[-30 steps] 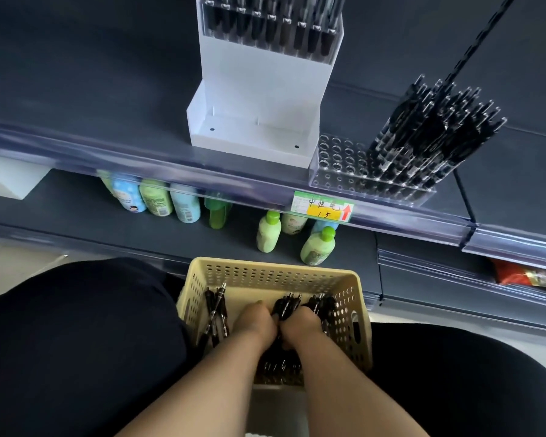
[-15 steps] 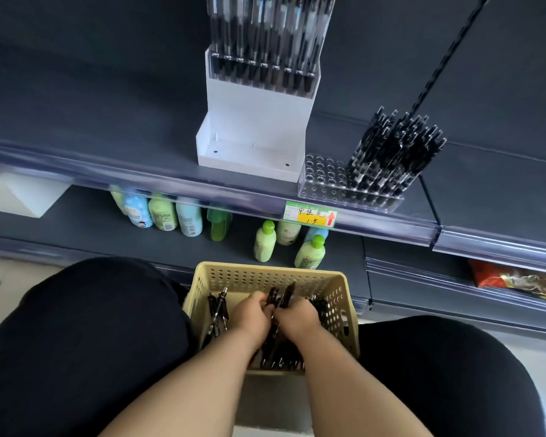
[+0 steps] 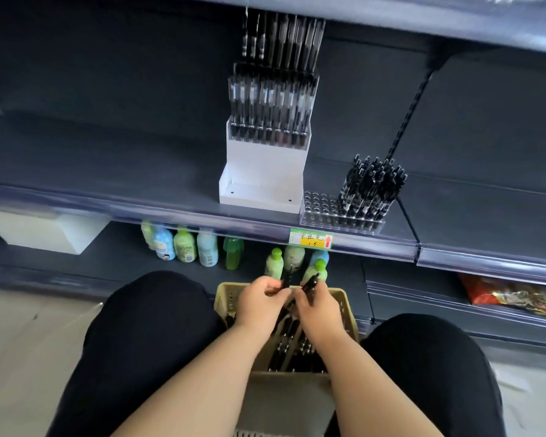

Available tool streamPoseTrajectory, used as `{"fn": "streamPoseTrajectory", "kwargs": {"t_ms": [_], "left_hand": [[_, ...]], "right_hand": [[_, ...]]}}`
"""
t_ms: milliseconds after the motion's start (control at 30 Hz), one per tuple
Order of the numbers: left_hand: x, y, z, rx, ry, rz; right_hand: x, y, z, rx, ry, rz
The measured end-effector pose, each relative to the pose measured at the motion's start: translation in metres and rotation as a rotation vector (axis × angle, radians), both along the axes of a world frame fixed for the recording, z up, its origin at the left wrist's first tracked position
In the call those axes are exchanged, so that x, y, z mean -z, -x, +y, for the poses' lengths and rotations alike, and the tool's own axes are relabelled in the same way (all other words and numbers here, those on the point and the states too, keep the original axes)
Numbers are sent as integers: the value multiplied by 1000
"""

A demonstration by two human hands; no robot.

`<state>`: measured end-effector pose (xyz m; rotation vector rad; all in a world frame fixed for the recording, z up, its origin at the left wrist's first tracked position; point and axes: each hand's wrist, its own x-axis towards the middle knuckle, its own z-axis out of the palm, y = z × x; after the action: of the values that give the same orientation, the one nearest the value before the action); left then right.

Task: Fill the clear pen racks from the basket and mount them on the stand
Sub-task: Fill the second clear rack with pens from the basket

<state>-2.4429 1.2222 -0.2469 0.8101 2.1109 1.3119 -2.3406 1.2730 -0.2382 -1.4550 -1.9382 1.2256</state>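
1. left hand point(image 3: 259, 302) just below centre, knuckles up, fingers curled, pinching a dark pen point(image 3: 285, 281)
2. right hand point(image 3: 320, 305) just beside it at 3 o'clock, fingers curled round a black pen point(image 3: 310, 281) tipped toward 1 o'clock
3. bare forearms point(image 3: 202, 373) enter from 7 and 5 o'clock and converge
4. thighs point(image 3: 145, 335) in black at 8 and 4 o'clock

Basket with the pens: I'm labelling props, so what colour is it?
The basket is pale yellowish beige with perforated walls, seen best in the head view.

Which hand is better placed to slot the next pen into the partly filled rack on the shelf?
Likely right. The right hand grips a pen, and the clear rack sits on its side, above the basket.
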Motion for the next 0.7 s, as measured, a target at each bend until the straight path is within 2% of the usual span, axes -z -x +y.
{"fn": "streamPoseTrajectory", "kwargs": {"t_ms": [200,567,700], "left_hand": [[-31,2,-9,48,-140,65],[-72,15,16,129,-318,-34],[-83,27,43,153,-364,-1]], "right_hand": [[-21,-9,-10,-32,-141,35],[-56,-12,20,138,-241,215],[-71,-10,41,202,-295,358]]}}
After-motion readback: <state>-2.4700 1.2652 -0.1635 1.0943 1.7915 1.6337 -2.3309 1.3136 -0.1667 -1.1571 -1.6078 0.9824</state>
